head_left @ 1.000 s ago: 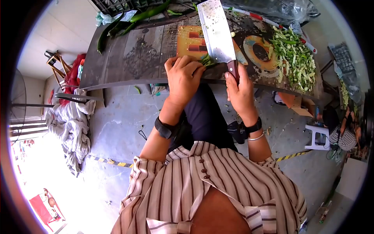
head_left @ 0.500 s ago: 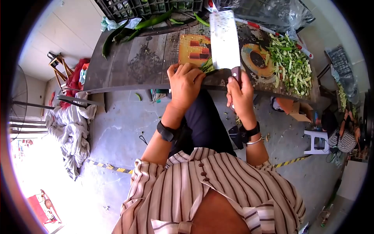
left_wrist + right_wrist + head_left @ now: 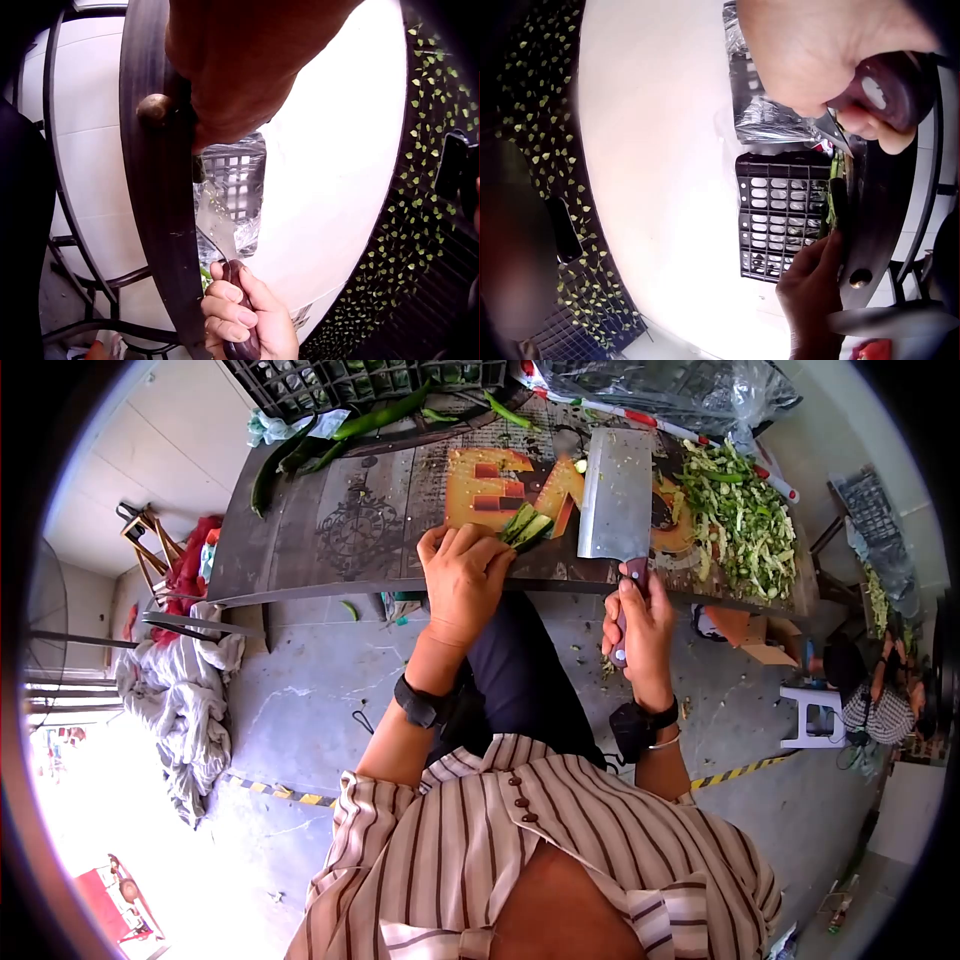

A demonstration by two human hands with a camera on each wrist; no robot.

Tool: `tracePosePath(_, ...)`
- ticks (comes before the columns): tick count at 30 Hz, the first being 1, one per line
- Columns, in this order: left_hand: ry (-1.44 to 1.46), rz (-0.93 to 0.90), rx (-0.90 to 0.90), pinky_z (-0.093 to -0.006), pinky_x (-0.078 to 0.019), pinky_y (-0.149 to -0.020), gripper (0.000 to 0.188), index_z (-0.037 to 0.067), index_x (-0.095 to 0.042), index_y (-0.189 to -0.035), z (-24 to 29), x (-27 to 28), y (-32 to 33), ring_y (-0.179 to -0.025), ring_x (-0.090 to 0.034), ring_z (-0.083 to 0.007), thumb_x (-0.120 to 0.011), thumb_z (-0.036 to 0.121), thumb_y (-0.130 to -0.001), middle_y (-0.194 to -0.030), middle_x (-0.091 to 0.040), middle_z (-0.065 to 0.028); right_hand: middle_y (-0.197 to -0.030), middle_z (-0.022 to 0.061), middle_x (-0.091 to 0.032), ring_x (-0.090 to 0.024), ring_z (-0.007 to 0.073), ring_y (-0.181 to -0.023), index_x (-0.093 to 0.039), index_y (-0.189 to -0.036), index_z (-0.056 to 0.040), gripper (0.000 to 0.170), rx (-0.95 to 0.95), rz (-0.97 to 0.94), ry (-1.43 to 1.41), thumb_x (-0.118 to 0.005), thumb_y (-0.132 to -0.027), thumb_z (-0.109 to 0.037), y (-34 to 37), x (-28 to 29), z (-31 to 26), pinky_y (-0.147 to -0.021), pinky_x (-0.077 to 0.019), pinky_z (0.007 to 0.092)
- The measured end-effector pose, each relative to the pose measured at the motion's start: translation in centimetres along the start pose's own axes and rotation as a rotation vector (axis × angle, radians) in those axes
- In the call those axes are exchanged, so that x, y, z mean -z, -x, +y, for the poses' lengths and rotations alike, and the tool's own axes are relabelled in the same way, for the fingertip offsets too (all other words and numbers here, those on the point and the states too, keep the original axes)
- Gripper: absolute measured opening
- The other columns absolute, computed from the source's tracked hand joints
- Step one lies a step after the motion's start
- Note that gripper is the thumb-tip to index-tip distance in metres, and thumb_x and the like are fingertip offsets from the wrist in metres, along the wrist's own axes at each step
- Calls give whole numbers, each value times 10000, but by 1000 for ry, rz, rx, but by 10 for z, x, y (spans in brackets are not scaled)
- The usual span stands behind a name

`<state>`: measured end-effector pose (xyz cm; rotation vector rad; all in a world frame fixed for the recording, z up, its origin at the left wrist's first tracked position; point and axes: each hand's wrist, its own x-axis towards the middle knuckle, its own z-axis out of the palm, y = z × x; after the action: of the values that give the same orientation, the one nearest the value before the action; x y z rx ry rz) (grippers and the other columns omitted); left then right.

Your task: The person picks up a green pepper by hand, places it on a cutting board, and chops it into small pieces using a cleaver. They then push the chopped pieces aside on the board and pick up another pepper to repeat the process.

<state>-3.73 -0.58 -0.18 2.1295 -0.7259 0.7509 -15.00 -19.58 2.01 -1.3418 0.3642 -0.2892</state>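
Note:
My left hand [image 3: 465, 575] holds cut lengths of green pepper [image 3: 526, 527] against the table near its front edge, fingers bent over them. Their pale inner sides show beyond the fingertips. My right hand [image 3: 643, 625] grips the dark handle of a cleaver [image 3: 615, 495], whose broad blade points away from me, to the right of the pepper and apart from it. Bits of green cling to the blade. In the left wrist view the right hand [image 3: 251, 307] wraps the handle; the right wrist view has the left hand [image 3: 814, 277] at the pepper.
A heap of chopped pepper [image 3: 745, 525] lies on the table's right side. Whole green peppers [image 3: 385, 415] lie at the back left, before a black crate [image 3: 370, 382]. Clear plastic wrapping [image 3: 690, 395] and a red-and-white stick [image 3: 640, 417] lie at the back.
My right hand has carried the cleaver rightward and back toward me, away from the left hand. The cut pepper shows more now. The left hand stays about where it was.

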Motion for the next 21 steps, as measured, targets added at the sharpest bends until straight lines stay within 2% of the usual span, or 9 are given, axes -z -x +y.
tracePosePath(1, -5, -11, 2, -392, -346, -953, 82, 96, -694, -790, 0, 1, 0, -877, -583, -232, -752, 141, -753, -861, -629, -20, -682, 14, -473, -429, 62, -442, -470, -1031, -65, 128, 0, -1, -2, -525, -1001, -176, 0, 1, 2, -360, -408, 242)
tracePosePath(3, -10, -23, 5, -392, -346, -955, 87, 95, -691, -791, 1, 2, -2, -873, -585, -234, -754, 143, -752, -864, -629, -23, -707, 11, -487, -443, 64, -462, -499, -1199, -59, 281, -15, -26, -3, -536, -1008, -262, 0, 4, 5, -370, -407, 230)
tracePosePath(4, -17, -28, 4, -393, -346, -957, 89, 95, -688, -790, 1, 2, -3, -868, -587, -236, -753, 143, -754, -864, -629, -24, -707, 11, -487, -443, 64, -462, -499, -1199, -59, 281, -16, -26, -3, -536, -1008, -262, 1, 3, 5, -370, -407, 230)
tracePosePath(6, -25, -34, 3, -395, -346, -959, 90, 95, -685, -790, 2, 2, -3, -863, -589, -238, -753, 144, -755, -864, -628, -25, -691, 11, -488, -438, 61, -445, -500, -1090, -73, 141, -53, -13, -46, -529, -999, -176, 1, 2, 3, -351, -399, 240)
tracePosePath(10, -26, -25, 4, -398, -347, -961, 87, 94, -682, -794, 3, 2, -3, -858, -593, -237, -749, 135, -759, -865, -628, -26, -691, 9, -487, -439, 62, -446, -503, -1101, -73, 153, -77, -7, -62, -527, -1000, -185, 1, 4, 5, -356, -402, 237)
tracePosePath(12, -25, -22, 8, -399, -348, -961, 84, 93, -682, -797, 4, 2, -3, -860, -593, -235, -748, 132, -761, -867, -629, -26, -723, -1, -491, -441, 56, -473, -524, -1188, -75, 258, -76, -25, -35, -531, -1010, -260, 0, 6, 7, -389, -404, 219)
tracePosePath(13, -34, -15, -2, -397, -350, -960, 84, 93, -682, -797, 5, 2, -3, -861, -593, -232, -747, 129, -758, -866, -629, -24, -723, -1, -491, -441, 56, -473, -524, -1188, -75, 258, -79, -26, -35, -531, -1010, -260, 1, 5, 7, -389, -404, 219)
tracePosePath(18, -40, 14, -22, -395, -358, -956, 83, 96, -681, -796, 6, -2, -1, -862, -595, -220, -746, 121, -751, -858, -626, -13, -751, 4, -507, -431, 50, -480, -513, -1222, -75, 274, 42, -52, 85, -517, -1015, -253, 3, 6, 11, -399, -403, 218)
tracePosePath(21, -45, 27, -32, -395, -364, -950, 85, 101, -678, -788, 7, -2, 0, -861, -595, -213, -746, 121, -743, -848, -620, -6, -749, 10, -511, -433, 55, -478, -508, -1226, -70, 276, -63, -29, 14, -514, -1016, -249, 2, 5, 7, -399, -407, 226)
